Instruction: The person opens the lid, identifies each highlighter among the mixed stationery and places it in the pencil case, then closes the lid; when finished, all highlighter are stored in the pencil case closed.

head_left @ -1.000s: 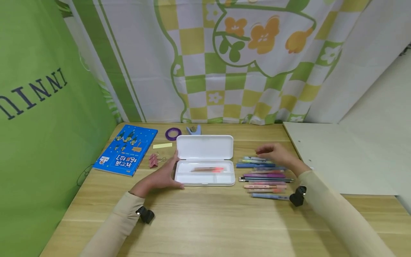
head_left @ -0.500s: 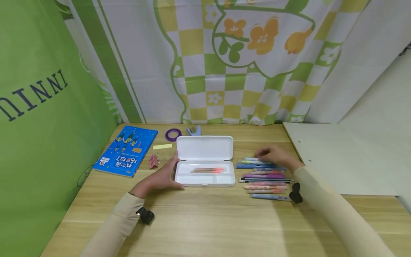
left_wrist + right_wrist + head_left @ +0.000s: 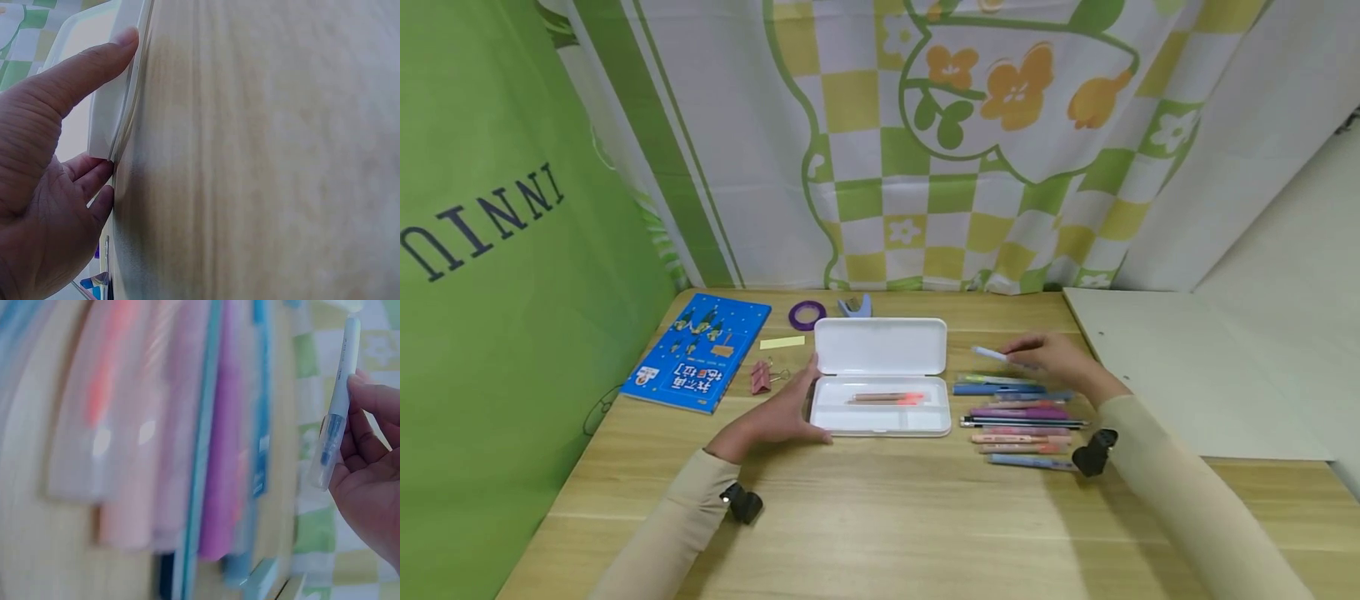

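Note:
A white pencil case (image 3: 880, 346) lies with its lid raised, and a couple of pens with orange-pink ends (image 3: 887, 398) rest in its back compartment. My left hand (image 3: 778, 412) holds the case's left end, thumb along the front side and fingers at the end. In my right hand (image 3: 1051, 360) a white pen with a clear cap (image 3: 340, 394) is pinched between thumb and fingers, raised above the table. Just below that hand lies a row of pens and pencils (image 3: 1018, 413) in several colours, seen close up and blurred in the right wrist view.
Left of the case are a blue book (image 3: 696, 354), a pink binder clip (image 3: 761, 378) and a yellow paper strip (image 3: 782, 342). Behind it lie a purple tape roll (image 3: 807, 316) and a light-blue clip-like object (image 3: 855, 307). A white board (image 3: 1195, 375) covers the right side.
My right hand has taken the white pen from the back of the row and lifted it, tilting it. The left hand stays at the case.

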Motion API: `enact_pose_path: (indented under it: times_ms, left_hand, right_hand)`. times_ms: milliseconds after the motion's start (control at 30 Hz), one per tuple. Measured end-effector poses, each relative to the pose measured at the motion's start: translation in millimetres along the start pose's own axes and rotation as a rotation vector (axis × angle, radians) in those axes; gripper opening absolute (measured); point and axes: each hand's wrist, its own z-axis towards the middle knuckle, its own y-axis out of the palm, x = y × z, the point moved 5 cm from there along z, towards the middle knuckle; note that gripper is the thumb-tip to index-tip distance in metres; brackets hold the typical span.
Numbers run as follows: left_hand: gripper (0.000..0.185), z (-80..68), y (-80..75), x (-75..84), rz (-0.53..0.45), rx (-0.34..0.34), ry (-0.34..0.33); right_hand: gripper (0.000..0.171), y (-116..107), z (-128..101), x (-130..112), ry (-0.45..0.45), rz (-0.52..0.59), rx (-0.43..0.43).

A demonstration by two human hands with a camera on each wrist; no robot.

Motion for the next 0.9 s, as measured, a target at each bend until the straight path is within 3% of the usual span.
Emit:
enact_pose_path:
  times_ms: [167, 400, 600, 733, 900]
  left_hand:
    - [0.132, -0.7, 0.3, 0.1, -0.001, -0.003, -0.001]
    - [0.132, -0.6, 0.3, -1.0, -0.006, -0.001, -0.012]
    - [0.133, 0.0, 0.8, -1.0, 0.001, -0.002, -0.013]
    - [0.133, 0.4, 0.6, 0.7, -0.001, -0.002, -0.011]
    - [0.133, 0.7, -0.2, 0.9, 0.002, -0.005, -0.022]
  right_hand:
    - [0.032, 9.1, -5.9, -24.1, -0.021, 0.102, -0.022]
    - [0.023, 54.7, -3.2, -68.4, -0.162, 0.200, -0.110]
    - [0.018, 99.0, 7.4, -95.2, -0.312, 0.102, -0.137]
    - [0.013, 119.7, 16.1, -105.6, -0.398, 0.001, -0.079]
    - [0.010, 136.3, 27.3, -109.2, -0.399, -0.087, -0.015]
